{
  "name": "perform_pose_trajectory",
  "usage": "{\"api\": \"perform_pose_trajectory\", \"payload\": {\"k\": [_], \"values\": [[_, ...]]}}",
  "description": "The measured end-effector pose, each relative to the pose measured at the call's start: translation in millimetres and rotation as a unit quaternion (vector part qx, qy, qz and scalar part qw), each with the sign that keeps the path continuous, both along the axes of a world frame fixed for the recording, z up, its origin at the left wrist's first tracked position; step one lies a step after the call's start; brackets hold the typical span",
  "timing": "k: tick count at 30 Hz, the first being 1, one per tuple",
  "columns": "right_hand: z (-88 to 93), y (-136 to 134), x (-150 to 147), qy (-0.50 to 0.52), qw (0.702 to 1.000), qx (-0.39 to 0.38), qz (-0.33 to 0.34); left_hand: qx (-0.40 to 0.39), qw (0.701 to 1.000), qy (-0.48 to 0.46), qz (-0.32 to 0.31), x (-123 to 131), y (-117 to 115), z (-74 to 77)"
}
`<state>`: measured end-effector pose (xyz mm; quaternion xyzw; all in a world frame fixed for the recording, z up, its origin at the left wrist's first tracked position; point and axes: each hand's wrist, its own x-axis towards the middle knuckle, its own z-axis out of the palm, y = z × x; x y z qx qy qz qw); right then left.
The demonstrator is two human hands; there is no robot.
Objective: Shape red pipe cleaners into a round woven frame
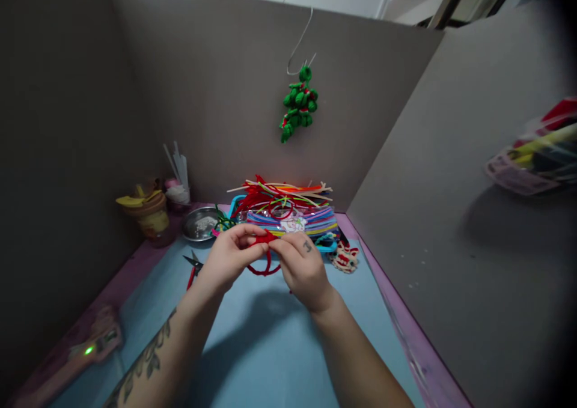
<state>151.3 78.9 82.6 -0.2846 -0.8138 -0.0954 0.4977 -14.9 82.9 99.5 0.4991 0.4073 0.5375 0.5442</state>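
Note:
Between the fingertips of both hands is a red pipe cleaner piece (265, 238), bunched flat at the top, with thin loops hanging below. My left hand (232, 253) pinches its left side, thumb and fingers pressed together. On the other side my right hand (303, 267) grips it in the same way, fingers curled in. The hands are close together, raised over a light blue mat (256, 348). Behind them a blue basket (327, 247) holds bundles of coloured pipe cleaners (293, 216), partly hidden by my hands.
Red-handled cutters (193, 270) lie open left of my left hand. Beyond are a metal bowl (198, 223) and a pot of tools (151, 216). A glue gun (90, 351) with a green light rests front left. A green ornament (300, 104) hangs from a wire; grey panels surround the mat.

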Motion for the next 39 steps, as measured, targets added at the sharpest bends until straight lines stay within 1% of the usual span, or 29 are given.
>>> {"api": "perform_pose_trajectory", "payload": {"k": [4, 7, 9, 12, 13, 14, 15, 16, 19, 21, 23, 25, 30, 36, 39], "values": [[-1.3, 2.0, -2.3, 0.006, 0.999, -0.028, -0.03, 0.026, 0.998, 0.055, 0.02, 3.2, -3.1, 0.5], [-2.1, 3.6, -4.7, 0.004, 0.997, -0.055, -0.047, 0.084, 0.986, 0.134, 0.054, 4.3, -7.6, 2.0], [-2.1, 3.8, -6.2, 0.001, 0.995, -0.079, -0.056, 0.15, 0.964, 0.208, 0.073, 3.3, -10.3, 2.6], [-1.1, 2.5, -7.4, 0.002, 0.991, -0.117, -0.071, 0.253, 0.915, 0.304, 0.085, 0.7, -12.1, 1.8], [-0.6, 1.8, -7.4, 0.008, 0.989, -0.125, -0.073, 0.269, 0.905, 0.317, 0.087, 0.1, -12.0, 1.4], [-0.1, 1.3, -7.1, 0.016, 0.989, -0.129, -0.073, 0.27, 0.904, 0.319, 0.089, -0.2, -11.6, 1.2], [0.4, 0.9, -6.5, 0.025, 0.989, -0.129, -0.07, 0.257, 0.912, 0.308, 0.09, -0.4, -10.9, 1.1], [0.8, 0.8, -5.6, 0.033, 0.989, -0.127, -0.063, 0.231, 0.927, 0.283, 0.087, -0.5, -9.8, 1.4], [1.2, 1.4, -2.0, 0.043, 0.994, -0.103, -0.023, 0.118, 0.979, 0.158, 0.055, -1.6, -5.3, 3.3], [1.5, 1.7, 0.3, 0.043, 0.996, -0.076, 0.006, 0.052, 0.995, 0.082, 0.028, -3.6, -2.2, 4.8], [2.3, 1.0, 2.1, 0.048, 0.997, -0.049, 0.019, 0.003, 0.999, 0.036, 0.0, -5.8, 0.1, 5.5], [3.8, -0.9, 3.3, 0.056, 0.997, -0.04, 0.02, -0.029, 0.999, 0.004, -0.031, -7.1, 1.1, 5.0], [8.0, -6.5, 5.1, 0.062, 0.997, -0.053, 0.015, -0.06, 0.994, -0.036, -0.087, -6.2, 2.0, -0.4], [9.6, -7.8, 6.1, 0.052, 0.997, -0.049, 0.006, -0.074, 0.99, -0.043, -0.115, -5.1, 3.4, -5.2], [10.9, -6.0, 6.3, 0.057, 0.996, -0.062, 0.008, -0.05, 0.993, -0.041, -0.1, -4.4, 3.1, -4.5]]}}
